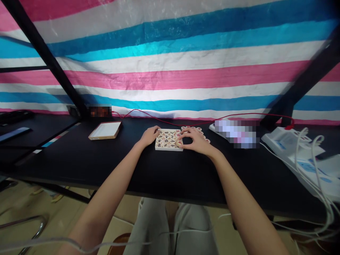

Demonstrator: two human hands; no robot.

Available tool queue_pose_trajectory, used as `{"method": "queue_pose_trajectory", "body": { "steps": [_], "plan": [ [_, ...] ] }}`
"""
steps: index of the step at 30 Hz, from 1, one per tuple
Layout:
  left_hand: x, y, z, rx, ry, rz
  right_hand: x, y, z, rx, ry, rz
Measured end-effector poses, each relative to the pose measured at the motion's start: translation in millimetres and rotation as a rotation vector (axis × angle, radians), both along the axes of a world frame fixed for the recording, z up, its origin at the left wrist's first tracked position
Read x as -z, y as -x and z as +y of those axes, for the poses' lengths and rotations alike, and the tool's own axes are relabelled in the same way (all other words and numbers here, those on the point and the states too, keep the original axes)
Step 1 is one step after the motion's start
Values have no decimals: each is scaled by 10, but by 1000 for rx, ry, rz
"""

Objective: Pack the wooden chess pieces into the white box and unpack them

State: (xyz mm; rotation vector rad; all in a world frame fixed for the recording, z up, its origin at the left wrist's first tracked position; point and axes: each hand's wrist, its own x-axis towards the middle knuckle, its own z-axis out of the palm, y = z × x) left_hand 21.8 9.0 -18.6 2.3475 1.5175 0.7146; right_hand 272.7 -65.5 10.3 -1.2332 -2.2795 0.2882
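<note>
A shallow white box (169,149) sits on the black table, holding rows of round xiangqi pieces (166,137) with black characters and a column with red ones at its right. My left hand (150,136) grips the box's left side near its far corner, fingers closed against the edge. At the right side, my right hand (198,141) pinches a red-marked xiangqi piece (179,143) between thumb and fingertips, at the near end of the red column. More loose red-marked pieces (198,129) lie on the table behind and beside my right hand, which partly hides them.
The box lid (105,130), white inside, lies to the left. At right are a blurred-out device (233,131) and a white power strip (300,152) with several cables. A red cable (148,114) runs along the back near the striped sheet (170,78). Black metal posts (58,71) flank the table.
</note>
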Motion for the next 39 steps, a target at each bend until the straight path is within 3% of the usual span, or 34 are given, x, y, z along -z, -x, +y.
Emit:
{"method": "queue_pose_trajectory", "body": {
  "steps": [39],
  "plan": [
    [24,1,17,5,-12,7,40,-40,65,-110,131,104]
  ]
}}
